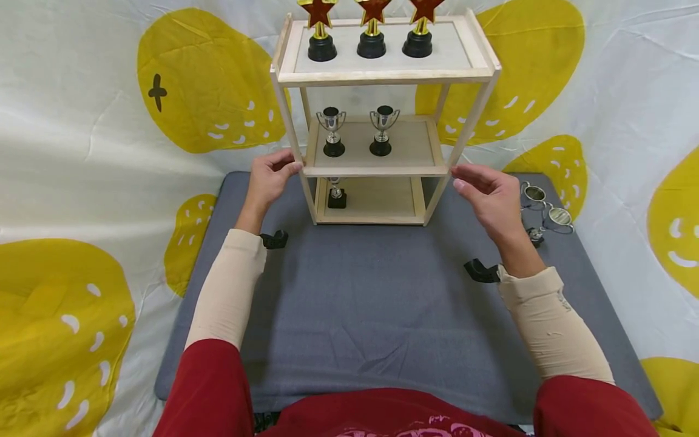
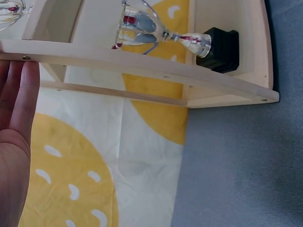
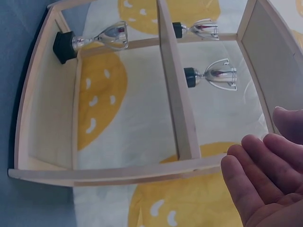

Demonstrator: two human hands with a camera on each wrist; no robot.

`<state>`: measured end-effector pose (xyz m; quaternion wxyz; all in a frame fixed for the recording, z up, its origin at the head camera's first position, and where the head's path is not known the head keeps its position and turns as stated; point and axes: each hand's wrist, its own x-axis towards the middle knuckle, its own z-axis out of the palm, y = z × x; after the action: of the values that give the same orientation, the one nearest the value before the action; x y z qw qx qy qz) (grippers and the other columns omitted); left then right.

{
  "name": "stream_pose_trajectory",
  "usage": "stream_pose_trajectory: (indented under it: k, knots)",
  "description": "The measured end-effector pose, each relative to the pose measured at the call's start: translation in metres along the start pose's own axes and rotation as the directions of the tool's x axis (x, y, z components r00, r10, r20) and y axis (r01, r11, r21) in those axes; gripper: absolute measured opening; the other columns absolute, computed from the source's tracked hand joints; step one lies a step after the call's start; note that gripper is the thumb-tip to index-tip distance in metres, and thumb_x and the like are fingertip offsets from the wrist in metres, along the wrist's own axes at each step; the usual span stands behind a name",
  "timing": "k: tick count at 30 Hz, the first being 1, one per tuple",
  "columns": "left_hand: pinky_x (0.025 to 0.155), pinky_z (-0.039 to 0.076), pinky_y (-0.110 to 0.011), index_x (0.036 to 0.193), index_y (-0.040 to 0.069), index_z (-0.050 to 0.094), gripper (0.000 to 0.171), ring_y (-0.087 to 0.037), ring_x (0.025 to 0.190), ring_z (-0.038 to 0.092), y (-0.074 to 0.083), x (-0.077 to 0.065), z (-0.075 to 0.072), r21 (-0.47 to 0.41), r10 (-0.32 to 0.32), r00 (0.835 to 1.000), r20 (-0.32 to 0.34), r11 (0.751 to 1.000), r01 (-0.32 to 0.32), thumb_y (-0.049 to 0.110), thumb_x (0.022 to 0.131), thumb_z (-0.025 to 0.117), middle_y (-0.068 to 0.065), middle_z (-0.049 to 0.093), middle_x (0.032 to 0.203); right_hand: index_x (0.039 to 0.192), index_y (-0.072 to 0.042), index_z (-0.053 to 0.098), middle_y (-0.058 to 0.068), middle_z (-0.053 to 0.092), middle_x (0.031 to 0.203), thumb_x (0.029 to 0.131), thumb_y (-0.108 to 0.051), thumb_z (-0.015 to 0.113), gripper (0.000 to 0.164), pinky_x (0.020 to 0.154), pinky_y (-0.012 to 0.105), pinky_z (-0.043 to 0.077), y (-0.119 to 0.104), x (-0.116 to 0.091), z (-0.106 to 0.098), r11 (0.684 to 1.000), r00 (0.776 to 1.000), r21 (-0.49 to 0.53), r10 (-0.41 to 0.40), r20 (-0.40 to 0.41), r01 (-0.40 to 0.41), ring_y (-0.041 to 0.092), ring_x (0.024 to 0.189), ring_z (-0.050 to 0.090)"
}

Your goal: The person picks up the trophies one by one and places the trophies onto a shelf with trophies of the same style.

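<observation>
A pale wooden three-tier shelf (image 1: 377, 172) stands at the back of the table. My left hand (image 1: 271, 177) holds its left post at the middle tier, thumb in front and fingertips hidden behind the wood. Beside the right post, my right hand (image 1: 488, 197) is spread with fingers fairly straight, nothing in it; the right wrist view shows the fingertips near the post. On the top tier stand three star trophies (image 1: 371, 45) with black bases. The middle tier bears two silver trophy cups (image 1: 334, 141). A silver trophy (image 2: 218, 49) stands on the bottom tier at the left.
More silver trophy cups (image 1: 560, 216) lie on the table's right side, beyond my right forearm. Grey cloth covers the table (image 1: 371, 303). Behind the shelf hangs a white curtain (image 1: 229, 130) with yellow shapes.
</observation>
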<state>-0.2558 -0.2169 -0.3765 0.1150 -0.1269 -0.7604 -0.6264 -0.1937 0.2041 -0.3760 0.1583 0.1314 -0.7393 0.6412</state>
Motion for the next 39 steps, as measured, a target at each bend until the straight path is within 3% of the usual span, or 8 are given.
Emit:
stream_pose_trajectory:
  k: [4, 10, 18, 22, 30, 37, 39]
  knots:
    - [0.085, 0.059, -0.022, 0.114, -0.004, 0.072, 0.026, -0.007, 0.087, 0.070, 0.004, -0.002, 0.001, 0.001, -0.001, 1.000, -0.002, 1.000, 0.001, 0.002, 0.089, 0.070, -0.017, 0.075, 0.099, 0.119, 0.009, 0.067, -0.003, 0.075, 0.106, 0.087, -0.002, 0.072, 0.035, 0.082, 0.012, 0.056, 0.002, -0.001, -0.004, 1.000, 1.000, -0.012, 0.008, -0.017, -0.008, 0.008, 0.097, 0.071]
    - [0.085, 0.059, -0.022, 0.116, -0.003, 0.071, 0.028, -0.007, 0.087, 0.070, 0.004, -0.002, 0.001, 0.008, -0.013, 1.000, -0.006, 1.000, 0.013, 0.003, 0.089, 0.070, -0.018, 0.075, 0.101, 0.118, 0.012, 0.066, 0.001, 0.075, 0.105, 0.086, -0.001, 0.072, 0.035, 0.081, 0.012, 0.056, 0.006, -0.002, -0.012, 1.000, 1.000, 0.020, 0.017, -0.023, -0.017, 0.006, 0.093, 0.071]
    - [0.084, 0.059, -0.020, 0.117, -0.005, 0.070, 0.029, -0.006, 0.087, 0.070, 0.002, 0.000, 0.001, -0.007, -0.014, 1.000, -0.009, 1.000, 0.014, 0.000, 0.089, 0.070, -0.034, 0.067, 0.109, 0.119, 0.013, 0.065, -0.002, 0.076, 0.103, 0.086, 0.000, 0.072, 0.036, 0.081, 0.010, 0.056, 0.011, -0.003, -0.022, 0.999, 0.998, 0.001, 0.043, -0.039, -0.043, 0.006, 0.092, 0.070]
    - [0.084, 0.059, -0.020, 0.116, -0.005, 0.070, 0.028, -0.007, 0.087, 0.071, 0.001, 0.000, 0.001, -0.012, -0.007, 1.000, -0.004, 1.000, 0.007, 0.000, 0.089, 0.070, -0.035, 0.066, 0.110, 0.118, 0.014, 0.064, -0.004, 0.076, 0.101, 0.086, 0.002, 0.071, 0.035, 0.080, 0.010, 0.056, 0.014, -0.005, -0.026, 0.998, 0.997, -0.013, 0.056, -0.050, -0.057, 0.005, 0.091, 0.070]
    - [0.085, 0.060, -0.022, 0.116, -0.004, 0.071, 0.029, -0.008, 0.088, 0.071, 0.001, -0.001, 0.001, -0.018, -0.009, 1.000, -0.011, 1.000, 0.009, 0.001, 0.088, 0.071, -0.022, 0.074, 0.103, 0.118, 0.010, 0.067, -0.009, 0.075, 0.099, 0.087, -0.002, 0.071, 0.033, 0.074, 0.009, 0.055, 0.020, -0.009, -0.035, 0.993, 0.993, -0.074, 0.084, -0.084, -0.090, 0.003, 0.089, 0.069]
    - [0.084, 0.059, -0.021, 0.116, -0.003, 0.071, 0.028, -0.006, 0.087, 0.071, 0.001, 0.000, 0.000, -0.024, -0.013, 1.000, -0.011, 1.000, 0.013, 0.002, 0.088, 0.071, 0.004, 0.075, 0.090, 0.116, 0.008, 0.068, -0.010, 0.075, 0.098, 0.087, -0.004, 0.072, 0.032, 0.076, 0.009, 0.054, 0.028, -0.010, -0.044, 0.984, 0.985, -0.125, 0.111, -0.132, -0.128, 0.000, 0.086, 0.068]
    - [0.085, 0.059, -0.022, 0.115, -0.003, 0.072, 0.028, -0.005, 0.087, 0.070, 0.000, 0.000, 0.000, -0.023, -0.013, 1.000, -0.010, 1.000, 0.013, 0.002, 0.088, 0.071, 0.003, 0.076, 0.091, 0.117, 0.007, 0.069, -0.011, 0.074, 0.099, 0.088, -0.006, 0.072, 0.032, 0.076, 0.008, 0.054, 0.030, -0.011, -0.046, 0.979, 0.983, -0.148, 0.119, -0.140, -0.139, 0.001, 0.086, 0.067]
